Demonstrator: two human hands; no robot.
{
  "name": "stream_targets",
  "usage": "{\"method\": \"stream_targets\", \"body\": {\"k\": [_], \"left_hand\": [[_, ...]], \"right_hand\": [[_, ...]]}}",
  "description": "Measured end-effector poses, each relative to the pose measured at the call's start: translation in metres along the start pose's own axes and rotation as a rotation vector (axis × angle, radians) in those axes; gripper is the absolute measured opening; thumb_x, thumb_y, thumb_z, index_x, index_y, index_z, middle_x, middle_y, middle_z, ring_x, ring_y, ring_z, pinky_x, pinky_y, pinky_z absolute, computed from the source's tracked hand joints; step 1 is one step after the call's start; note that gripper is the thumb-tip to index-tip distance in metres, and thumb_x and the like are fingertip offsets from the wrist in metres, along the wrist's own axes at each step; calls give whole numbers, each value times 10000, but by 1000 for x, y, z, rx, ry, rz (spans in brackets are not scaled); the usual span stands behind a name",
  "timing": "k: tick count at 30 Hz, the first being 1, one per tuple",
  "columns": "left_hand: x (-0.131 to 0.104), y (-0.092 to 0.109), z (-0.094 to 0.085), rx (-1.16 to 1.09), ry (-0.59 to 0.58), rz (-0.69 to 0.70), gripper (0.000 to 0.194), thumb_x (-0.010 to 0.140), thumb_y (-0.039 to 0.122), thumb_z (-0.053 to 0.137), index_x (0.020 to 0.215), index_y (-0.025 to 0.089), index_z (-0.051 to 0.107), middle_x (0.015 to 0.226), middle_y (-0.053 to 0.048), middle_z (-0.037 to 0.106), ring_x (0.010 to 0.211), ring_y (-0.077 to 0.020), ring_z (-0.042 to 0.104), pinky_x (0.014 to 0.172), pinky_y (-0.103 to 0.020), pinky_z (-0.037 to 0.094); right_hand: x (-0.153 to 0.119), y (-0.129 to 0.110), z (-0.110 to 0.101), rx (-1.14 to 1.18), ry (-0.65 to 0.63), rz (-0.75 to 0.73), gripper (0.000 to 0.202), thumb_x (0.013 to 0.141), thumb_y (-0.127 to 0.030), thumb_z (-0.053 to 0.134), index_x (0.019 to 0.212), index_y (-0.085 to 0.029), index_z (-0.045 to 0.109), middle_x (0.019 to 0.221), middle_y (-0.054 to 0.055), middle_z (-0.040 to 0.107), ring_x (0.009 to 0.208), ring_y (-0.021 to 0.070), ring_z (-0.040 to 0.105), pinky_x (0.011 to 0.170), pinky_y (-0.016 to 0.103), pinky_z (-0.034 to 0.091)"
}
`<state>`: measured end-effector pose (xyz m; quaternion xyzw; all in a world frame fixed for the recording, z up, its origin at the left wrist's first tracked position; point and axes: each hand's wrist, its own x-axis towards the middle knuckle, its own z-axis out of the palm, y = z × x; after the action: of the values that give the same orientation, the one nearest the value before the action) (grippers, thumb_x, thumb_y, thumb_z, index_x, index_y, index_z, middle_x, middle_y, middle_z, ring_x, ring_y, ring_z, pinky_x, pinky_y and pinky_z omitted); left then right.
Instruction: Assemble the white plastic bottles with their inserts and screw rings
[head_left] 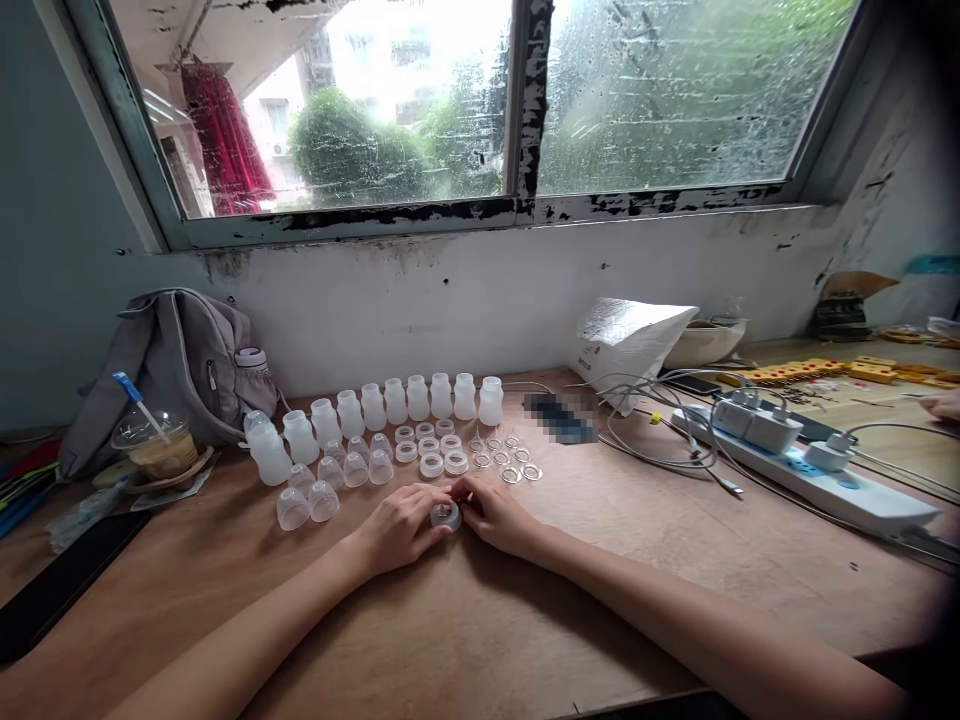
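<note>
Bare forearms (720, 612) nearest the camera, both cut off by the bottom edge. Between the hands: small translucent white plastic ring (448, 520), partly covered; can't tell if it's resting on the brown wooden bench (540, 640) or just above it. Left hand (403, 522) is curled nearly closed, fingers behind and thumb in front, holding the ring's left side. Right hand (489, 512) has fingers bunched at the ring's far right; fingertips overlap the other hand's, so can't tell if it's pinching or only touching.

Beyond: row of frosted white plastic bottles (394, 402), clear plastic dome caps (323, 502) at left, white plastic screw rings (432, 466) just behind the hands, thin clear ring-shaped pieces (511, 476) right of those, fine detail too small to read. Dark flat object (564, 420) is pixelated. Flat black slab (71, 588) runs off the left edge. Co-worker's hand (943, 406) mostly cut off at right; grip unreadable.
</note>
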<state>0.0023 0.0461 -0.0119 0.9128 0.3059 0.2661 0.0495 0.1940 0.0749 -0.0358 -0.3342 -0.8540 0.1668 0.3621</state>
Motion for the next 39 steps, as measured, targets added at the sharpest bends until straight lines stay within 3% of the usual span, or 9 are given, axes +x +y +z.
{"method": "stream_targets", "body": {"k": [3,6,11,14,19,28,39], "left_hand": [[1,1,1,-61,17,-37,278,823,286,466,1073,174,513,1055,-68,588,1024,-182,498,899,-319,396],[2,2,4,-139,85,-114,195,837,250,431,947,189,579,985,-48,610,957,-172,528,859,-303,411],[5,4,7,-469,246,-429,224,841,327,407,865,173,569,744,-17,614,684,-143,583,629,-256,477],[7,5,9,-658,258,-515,230,823,361,434,862,163,544,716,-13,599,656,-136,580,587,-245,487],[9,7,9,-715,315,-593,267,811,399,444,931,173,522,800,-30,617,661,-132,575,544,-221,476],[10,28,1,-440,252,-562,281,797,427,458,906,207,594,838,-6,644,588,-124,586,569,-218,456],[10,26,5,-388,285,-483,228,813,339,445,921,182,569,825,-25,636,638,-119,581,567,-202,448]], "right_hand": [[0,0,0,-23,10,-18,259,643,-4,429,812,-166,539,774,41,599,724,153,535,652,260,428],[0,-4,-3,-25,-14,-55,289,636,11,413,830,-168,531,780,38,590,735,151,531,652,253,426],[-3,-15,-11,38,-92,-146,389,671,-28,465,1029,-178,472,965,66,571,847,164,528,707,257,433],[-4,-17,-10,49,-73,-166,289,724,-88,487,995,-189,480,925,57,577,801,154,531,698,258,435],[-2,-16,-4,61,19,-91,59,783,-218,496,832,-189,480,750,19,565,646,124,508,602,238,426],[1,-14,-1,92,158,59,53,783,-226,475,757,-193,443,618,-26,496,534,94,454,510,203,386],[1,-21,-7,127,83,34,95,827,-276,448,855,-189,476,626,-15,513,526,94,461,508,206,395]]}}
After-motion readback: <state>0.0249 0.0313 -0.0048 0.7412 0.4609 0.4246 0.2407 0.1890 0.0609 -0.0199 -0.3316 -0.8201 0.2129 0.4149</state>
